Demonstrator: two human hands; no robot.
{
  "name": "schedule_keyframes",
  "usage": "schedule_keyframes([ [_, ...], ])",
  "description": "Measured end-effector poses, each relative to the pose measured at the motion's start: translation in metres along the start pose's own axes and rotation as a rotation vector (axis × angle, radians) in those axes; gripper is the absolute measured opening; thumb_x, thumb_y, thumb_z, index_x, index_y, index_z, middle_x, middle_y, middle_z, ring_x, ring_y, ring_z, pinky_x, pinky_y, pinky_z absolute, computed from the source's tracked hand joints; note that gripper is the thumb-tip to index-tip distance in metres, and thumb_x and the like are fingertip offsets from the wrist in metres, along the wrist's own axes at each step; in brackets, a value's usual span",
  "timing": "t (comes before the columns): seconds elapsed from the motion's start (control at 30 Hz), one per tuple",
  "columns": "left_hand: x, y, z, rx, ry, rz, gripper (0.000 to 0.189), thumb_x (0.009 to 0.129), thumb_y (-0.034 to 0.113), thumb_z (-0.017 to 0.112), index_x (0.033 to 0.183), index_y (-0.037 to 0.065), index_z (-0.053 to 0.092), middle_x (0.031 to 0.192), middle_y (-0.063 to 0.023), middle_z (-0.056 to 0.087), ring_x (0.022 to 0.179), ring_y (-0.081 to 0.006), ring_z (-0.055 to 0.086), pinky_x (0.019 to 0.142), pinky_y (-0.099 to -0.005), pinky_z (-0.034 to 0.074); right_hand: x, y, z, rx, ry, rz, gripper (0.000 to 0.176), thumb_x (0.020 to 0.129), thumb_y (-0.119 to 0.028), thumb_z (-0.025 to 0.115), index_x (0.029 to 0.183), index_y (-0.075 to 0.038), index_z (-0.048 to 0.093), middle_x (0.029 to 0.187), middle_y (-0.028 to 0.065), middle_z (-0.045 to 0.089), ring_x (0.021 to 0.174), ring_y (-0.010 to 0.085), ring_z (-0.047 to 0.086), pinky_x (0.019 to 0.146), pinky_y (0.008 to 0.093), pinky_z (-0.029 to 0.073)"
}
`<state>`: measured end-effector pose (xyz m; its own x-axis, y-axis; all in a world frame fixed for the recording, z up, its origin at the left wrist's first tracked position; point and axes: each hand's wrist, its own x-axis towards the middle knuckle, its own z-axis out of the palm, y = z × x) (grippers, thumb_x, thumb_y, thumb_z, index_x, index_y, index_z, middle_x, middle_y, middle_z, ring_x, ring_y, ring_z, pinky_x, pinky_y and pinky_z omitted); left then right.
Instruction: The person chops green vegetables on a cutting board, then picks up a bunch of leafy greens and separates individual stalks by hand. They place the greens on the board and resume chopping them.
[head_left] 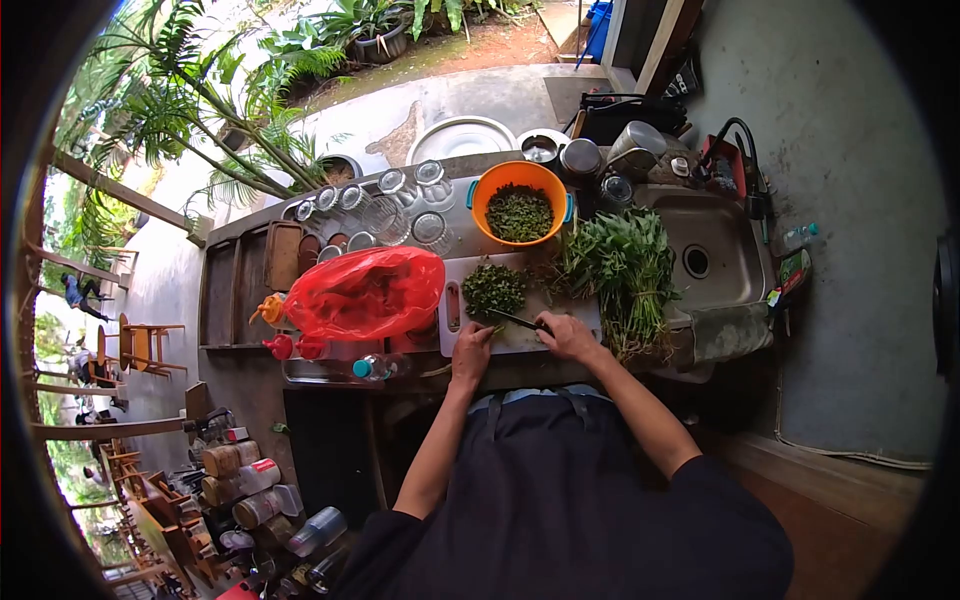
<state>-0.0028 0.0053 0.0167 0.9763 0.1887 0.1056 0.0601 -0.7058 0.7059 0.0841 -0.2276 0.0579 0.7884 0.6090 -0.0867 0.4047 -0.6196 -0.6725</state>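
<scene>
My right hand (570,337) is closed round the handle of a knife (516,319), whose blade points left across a white cutting board (585,318). At the board's front edge, my left hand (472,352) has its fingers drawn together near the blade's tip; what they pinch, if anything, is too small to make out. A heap of chopped green leaves (494,291) lies on the board just beyond the knife. To the right rests a large bundle of uncut leafy greens (625,265). Behind the board, an orange basin (490,183) holds more chopped leaves.
Left of the board sits a red plastic bag (365,290), with a bottle with a teal cap (370,367) in front. Several upturned glasses (431,229) stand behind the bag. At the right is a steel sink (735,225), a grey cloth (733,332) over its front edge.
</scene>
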Motion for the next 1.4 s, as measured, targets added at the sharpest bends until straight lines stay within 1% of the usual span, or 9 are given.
schedule_keyframes([
  [0.03,0.001,0.001,0.002,0.004,0.004,0.014,0.016,0.083,0.005,0.068,0.098,0.004,0.075,0.091,-0.0143,0.065,0.091,-0.0326,0.064,0.078,-0.0412,0.051,-0.006,0.000,0.004,-0.018,-0.024,-0.013,0.029,0.093,-0.026,0.059,0.116,-0.011,0.051,0.090,0.0218,0.068,0.087,0.0475,0.062,0.077,0.0540,0.050],
  [0.17,0.000,0.004,0.009,-0.025,-0.011,-0.043,0.019,0.082,0.003,0.067,0.100,0.004,0.074,0.094,-0.0146,0.064,0.091,-0.0335,0.064,0.079,-0.0417,0.052,-0.028,-0.010,0.009,-0.176,-0.161,0.099,0.032,0.094,-0.026,0.055,0.120,-0.010,0.046,0.089,0.0235,0.067,0.083,0.0483,0.062,0.075,0.0562,0.049],
  [0.3,-0.002,0.010,0.011,0.006,0.027,-0.010,0.024,0.081,0.002,0.067,0.103,0.004,0.075,0.092,-0.0149,0.064,0.083,-0.0297,0.065,0.073,-0.0382,0.052,-0.044,-0.012,0.024,-0.232,-0.059,0.028,0.032,0.095,-0.024,0.053,0.123,-0.010,0.047,0.088,0.0217,0.067,0.081,0.0451,0.064,0.074,0.0555,0.050],
  [0.4,-0.005,0.007,0.016,-0.021,0.049,-0.029,0.025,0.081,0.001,0.066,0.104,0.004,0.075,0.093,-0.0152,0.063,0.082,-0.0298,0.066,0.073,-0.0380,0.052,-0.045,-0.022,0.021,-0.271,-0.104,0.037,0.041,0.095,-0.022,0.053,0.134,-0.014,0.045,0.091,0.0204,0.067,0.080,0.0426,0.065,0.074,0.0541,0.051],
  [0.47,-0.005,0.007,0.018,-0.062,0.057,-0.039,0.024,0.081,0.001,0.065,0.103,0.003,0.073,0.096,-0.0158,0.063,0.088,-0.0337,0.065,0.078,-0.0404,0.052,-0.043,-0.031,0.010,-0.271,-0.175,0.052,0.053,0.094,-0.021,0.053,0.146,-0.023,0.040,0.093,0.0196,0.066,0.080,0.0422,0.065,0.074,0.0530,0.052],
  [0.57,-0.006,0.011,0.016,-0.066,0.049,-0.059,0.024,0.080,0.001,0.065,0.103,0.002,0.073,0.096,-0.0157,0.063,0.088,-0.0333,0.065,0.078,-0.0400,0.052,-0.044,-0.027,0.009,-0.288,-0.194,0.021,0.061,0.094,-0.020,0.053,0.150,-0.032,0.035,0.095,0.0193,0.065,0.081,0.0420,0.065,0.074,0.0522,0.052],
  [0.87,-0.005,0.014,0.016,-0.042,0.064,-0.063,0.021,0.083,0.006,0.069,0.103,0.002,0.073,0.095,-0.0152,0.063,0.087,-0.0329,0.065,0.077,-0.0399,0.052,-0.040,-0.037,0.004,-0.308,-0.302,0.063,0.062,0.094,-0.018,0.050,0.153,-0.030,0.033,0.091,0.0198,0.065,0.086,0.0388,0.065,0.079,0.0508,0.051],
  [1.07,-0.003,0.012,0.017,-0.051,0.066,-0.056,0.016,0.084,0.006,0.069,0.099,0.002,0.074,0.092,-0.0155,0.063,0.086,-0.0334,0.065,0.076,-0.0405,0.052,-0.034,-0.034,0.010,-0.299,-0.304,0.052,0.063,0.092,-0.014,0.048,0.152,-0.027,0.034,0.082,0.0216,0.067,0.073,0.0414,0.066,0.069,0.0533,0.052],
  [1.4,-0.004,0.007,0.020,-0.070,0.089,-0.050,0.016,0.083,0.004,0.069,0.098,0.001,0.073,0.090,-0.0147,0.063,0.085,-0.0330,0.065,0.075,-0.0401,0.052,-0.034,-0.035,0.019,-0.318,-0.351,0.073,0.069,0.091,-0.007,0.043,0.155,-0.028,0.028,0.083,0.0202,0.067,0.078,0.0401,0.067,0.075,0.0523,0.054],
])
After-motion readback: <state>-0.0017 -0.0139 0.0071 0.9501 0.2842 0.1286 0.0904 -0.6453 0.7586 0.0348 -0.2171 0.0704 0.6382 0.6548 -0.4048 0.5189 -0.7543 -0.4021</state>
